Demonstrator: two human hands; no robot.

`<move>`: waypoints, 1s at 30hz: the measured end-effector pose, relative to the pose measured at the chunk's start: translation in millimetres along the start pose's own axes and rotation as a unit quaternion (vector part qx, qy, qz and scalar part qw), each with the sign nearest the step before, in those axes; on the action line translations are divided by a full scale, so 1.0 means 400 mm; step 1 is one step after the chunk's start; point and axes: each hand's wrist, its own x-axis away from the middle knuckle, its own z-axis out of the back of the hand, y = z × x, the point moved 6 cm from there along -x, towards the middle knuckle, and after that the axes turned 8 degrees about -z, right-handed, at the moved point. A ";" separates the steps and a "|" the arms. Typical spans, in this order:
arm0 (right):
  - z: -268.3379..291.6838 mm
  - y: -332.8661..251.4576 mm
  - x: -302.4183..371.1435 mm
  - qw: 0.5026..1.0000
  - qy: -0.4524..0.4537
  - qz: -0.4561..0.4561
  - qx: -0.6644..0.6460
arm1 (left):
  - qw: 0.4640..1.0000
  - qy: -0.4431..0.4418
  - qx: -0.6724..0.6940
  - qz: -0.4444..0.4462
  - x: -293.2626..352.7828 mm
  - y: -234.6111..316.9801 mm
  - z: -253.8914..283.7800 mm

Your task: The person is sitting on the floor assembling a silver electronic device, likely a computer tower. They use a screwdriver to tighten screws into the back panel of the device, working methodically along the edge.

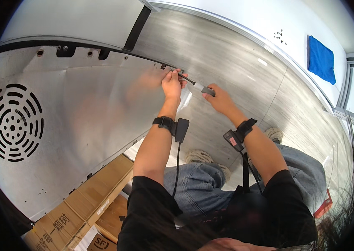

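A screwdriver (pixel 208 90) with a grey handle and a dark, slim shaft reaches across to the right-hand edge of a large metal panel (pixel 101 92). My right hand (pixel 221 101) is closed around the end of its handle. Close to the tip, the fingers of my left hand (pixel 172 87) are pinched around the shaft at the panel's edge. Those fingers hide the tip and whatever it touches. The panel is silvery, with slots and notches along its far edge and a round pattern of vent holes at the left.
Cardboard boxes (pixel 76 209) sit beneath the panel's near side. Across the grey floor (pixel 244 67), a white surface (pixel 244 16) holds several small dark pieces (pixel 280 37) and a blue cloth (pixel 321 60). Something red (pixel 324 205) stands at the lower right. Cables hang from both wrist straps.
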 end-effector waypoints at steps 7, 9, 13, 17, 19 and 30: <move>0.006 -0.011 0.009 1.000 -0.010 -0.009 -0.008 | 1.000 -0.020 0.000 -0.013 -0.012 0.003 0.004; 0.013 -0.016 0.013 1.000 -0.007 -0.005 -0.006 | 1.000 -0.016 0.001 -0.015 -0.010 0.004 0.002; 0.014 -0.013 0.011 1.000 -0.014 -0.006 -0.001 | 1.000 -0.012 0.005 -0.024 -0.006 0.007 0.002; 0.014 -0.014 0.008 1.000 -0.028 -0.011 0.001 | 0.999 -0.012 -0.004 -0.036 -0.003 0.009 0.005; 0.013 -0.009 0.003 0.999 -0.031 -0.008 -0.005 | 0.999 -0.008 -0.007 -0.031 -0.002 0.010 0.008; 0.006 0.009 -0.021 0.995 -0.068 -0.050 -0.055 | 1.000 0.024 0.004 -0.017 0.004 0.020 0.000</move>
